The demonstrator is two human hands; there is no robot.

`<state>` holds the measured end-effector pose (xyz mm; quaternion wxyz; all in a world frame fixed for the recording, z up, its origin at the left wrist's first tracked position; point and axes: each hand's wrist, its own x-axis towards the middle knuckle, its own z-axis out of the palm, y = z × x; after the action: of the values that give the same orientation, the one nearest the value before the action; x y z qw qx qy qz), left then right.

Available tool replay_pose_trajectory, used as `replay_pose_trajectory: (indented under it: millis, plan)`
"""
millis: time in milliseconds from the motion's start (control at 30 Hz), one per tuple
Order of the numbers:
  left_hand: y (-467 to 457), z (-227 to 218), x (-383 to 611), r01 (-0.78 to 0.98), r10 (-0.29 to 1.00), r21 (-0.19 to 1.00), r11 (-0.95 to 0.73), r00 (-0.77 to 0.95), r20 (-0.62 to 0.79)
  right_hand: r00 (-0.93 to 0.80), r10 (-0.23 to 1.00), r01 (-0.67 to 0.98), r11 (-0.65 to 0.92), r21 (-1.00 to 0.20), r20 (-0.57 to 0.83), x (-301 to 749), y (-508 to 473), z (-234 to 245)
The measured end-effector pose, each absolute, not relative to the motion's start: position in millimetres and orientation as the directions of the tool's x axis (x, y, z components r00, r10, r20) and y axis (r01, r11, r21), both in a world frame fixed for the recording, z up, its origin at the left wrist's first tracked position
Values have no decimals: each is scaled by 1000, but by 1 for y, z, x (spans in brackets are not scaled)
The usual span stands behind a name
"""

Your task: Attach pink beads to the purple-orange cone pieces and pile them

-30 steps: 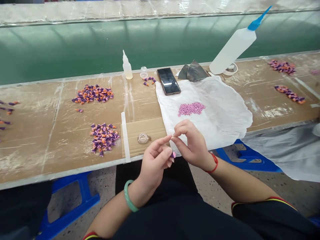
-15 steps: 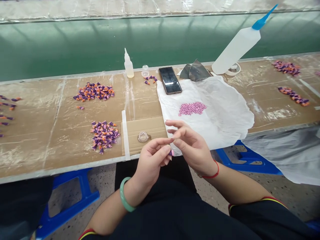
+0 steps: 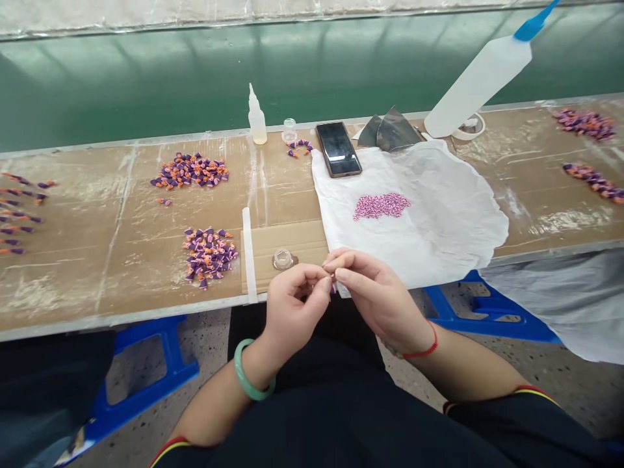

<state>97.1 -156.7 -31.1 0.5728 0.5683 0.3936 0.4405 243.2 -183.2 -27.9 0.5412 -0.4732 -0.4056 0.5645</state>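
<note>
Small purple piece (image 3: 333, 288): only a sliver shows, pinched between the fingertips of both hands just off the near edge of the workbench (image 3: 121, 273); its shape cannot be made out. Left hand (image 3: 292, 309): fingers curled together, thumb and forefinger closed on the piece. Right hand (image 3: 377, 296): thumb and forefinger closed on the same piece from the other side, remaining fingers folded beneath, mostly hidden. Green bangle (image 3: 247, 380) on left wrist, red cord (image 3: 424, 348) on right wrist.

Cut off by frame: nozzle tip of the large squeeze bottle (image 3: 480, 81) at top right; piles of purple and orange pieces at the far left and far right edges.

Surface: long bench covered in brown cardboard under worn, whitish clear tape. Green conveyor belt (image 3: 195, 78) runs behind the bench. Blue plastic stools (image 3: 151, 370) and speckled floor below it.

On the bench, relative to the hands: small clear round cup (image 3: 283, 259) just beyond the left hand; crumpled white sheet (image 3: 439, 214) beyond the right hand, carrying a patch of tiny pink beads (image 3: 381, 205). Dark phone (image 3: 338, 148) lies at the sheet's far corner. Small translucent dropper bottle (image 3: 257, 120) stands upright farther back. Nearest pile of purple-orange cone-like pieces (image 3: 208, 252) sits left of the cup.
</note>
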Motion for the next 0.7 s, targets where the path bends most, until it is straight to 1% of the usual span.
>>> replay_pose_trajectory:
  millis: [67,133,200,333,500,700]
  plan:
    - [-155,-28,96,-118,932,989,86,361,-38,-17,1000,-4,-1,-1000,-1,252,-179,-19]
    - [-154,-24,94,-138,911,978,155,404,-88,-108,992,220,93,-971,70,260,-175,-8]
    - [-153,-21,93,-127,893,974,187,436,-114,-202,974,345,167,-923,101,266,-171,1]
    - [-153,-18,92,-99,865,972,215,481,-142,-317,947,427,200,-882,61,270,-168,12]
    - [-153,-19,91,-71,859,972,225,486,-163,-337,940,465,206,-861,43,269,-169,12]
    - [-151,-23,79,-188,878,951,247,458,-137,-391,919,421,233,-876,57,267,-163,16]
